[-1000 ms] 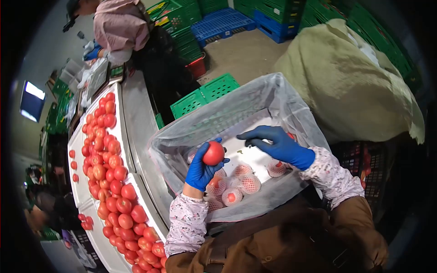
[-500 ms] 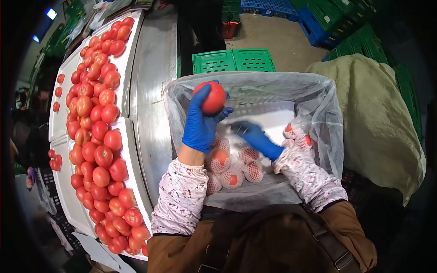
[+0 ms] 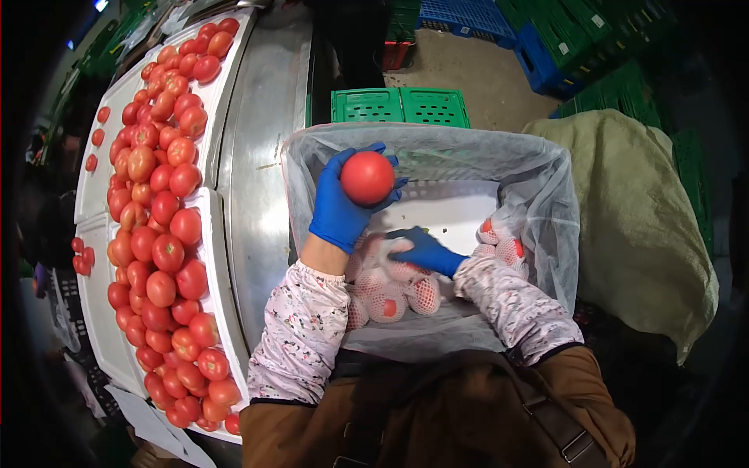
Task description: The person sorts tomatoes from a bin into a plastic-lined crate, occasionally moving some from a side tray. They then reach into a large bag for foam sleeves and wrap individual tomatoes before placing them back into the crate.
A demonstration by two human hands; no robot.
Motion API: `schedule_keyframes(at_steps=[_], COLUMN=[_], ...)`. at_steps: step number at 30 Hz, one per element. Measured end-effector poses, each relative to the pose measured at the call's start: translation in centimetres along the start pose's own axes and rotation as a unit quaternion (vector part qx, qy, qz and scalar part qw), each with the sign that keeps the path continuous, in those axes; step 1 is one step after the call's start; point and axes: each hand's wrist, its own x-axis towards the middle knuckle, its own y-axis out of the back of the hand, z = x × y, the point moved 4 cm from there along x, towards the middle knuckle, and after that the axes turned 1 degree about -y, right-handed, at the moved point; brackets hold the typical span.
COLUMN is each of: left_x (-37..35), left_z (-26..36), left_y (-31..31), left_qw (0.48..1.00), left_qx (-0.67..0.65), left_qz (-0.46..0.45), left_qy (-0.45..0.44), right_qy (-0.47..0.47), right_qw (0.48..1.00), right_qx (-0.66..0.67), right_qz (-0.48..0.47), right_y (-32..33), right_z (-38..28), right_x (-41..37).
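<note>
Loose tomatoes [image 3: 160,226] are lying heaped along the worktop [image 3: 265,140] at the left. The blue-gloved left hand [image 3: 342,209] is holding a bare tomato [image 3: 367,178] above the lined box [image 3: 499,150], its grip clamping around it. The right hand [image 3: 423,251] is pressing down among the netted tomatoes [image 3: 388,304] inside the box. Whether its grip is closing, I cannot tell.

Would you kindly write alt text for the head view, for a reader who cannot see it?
A blue-gloved left hand holds a bare red tomato over a plastic-lined box, while the gloved right hand reaches among net-wrapped tomatoes inside it. Loose tomatoes fill white trays on the left.
</note>
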Motion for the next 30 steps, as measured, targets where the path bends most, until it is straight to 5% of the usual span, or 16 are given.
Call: schedule_keyframes(at_steps=[2,4,6,8,13,15,19,22,24,25,26,27,28,30], left_x=[0.1,0.1,0.3,0.5,0.5,0.4,0.5,0.8,0.4,0.3,0.2,0.3,0.3,0.1], left_z=[0.0,-0.3,-0.4,-0.6,-0.6,-0.7,-0.7,-0.7,-0.5,-0.5,-0.6,-0.6,-0.5,-0.6], left_y=[-0.2,-0.4,-0.3,-0.2,0.1,-0.1,0.2,0.6,0.2,-0.1,-0.3,-0.5,-0.6,-0.6], left_qw=[1.0,0.999,0.999,0.999,0.999,0.999,0.999,0.998,0.999,0.999,0.999,0.998,0.996,0.996], left_qx=[0.007,0.025,0.035,0.045,0.037,0.039,0.04,0.027,0.025,0.026,0.023,0.041,0.061,0.071], left_qz=[0.007,0.021,0.012,0.005,0.004,0.012,0.012,0.015,0.016,0.016,0.019,0.04,0.061,0.054], left_qy=[-0.007,0.014,0.02,0.027,0.029,0.03,0.031,0.046,0.042,0.042,0.04,0.007,-0.025,-0.014], right_qy=[-0.074,-0.106,-0.053,0.018,0.033,0.147,0.129,-0.002,-0.03,-0.022,0.021,-0.002,-0.024,0.021], right_qw=[0.991,0.983,0.998,0.99,0.998,0.974,0.968,0.987,0.925,0.884,0.921,0.984,0.944,0.943], right_qx=[-0.014,0.126,0.011,0.129,-0.036,-0.155,-0.211,0.064,0.287,0.413,0.347,0.031,-0.288,-0.283], right_qz=[0.112,0.075,0.03,-0.059,-0.05,0.071,0.034,0.149,0.247,0.219,0.177,0.175,0.156,0.175], right_y=[2.7,4.2,3.8,2.6,-0.8,-1.3,-1.7,1.0,4.9,7.1,9.3,10.5,11.1,9.4], right_z=[2.4,3.3,3.2,0.3,-1.9,-3.2,-3.7,0.9,1.7,1.3,2.4,0.8,-1.0,-2.1], right_x=[-1.6,-2.3,-2.8,-3.8,-3.5,-3.0,-2.0,-0.9,-1.8,-2.3,-1.8,-2.1,-2.6,-2.4])
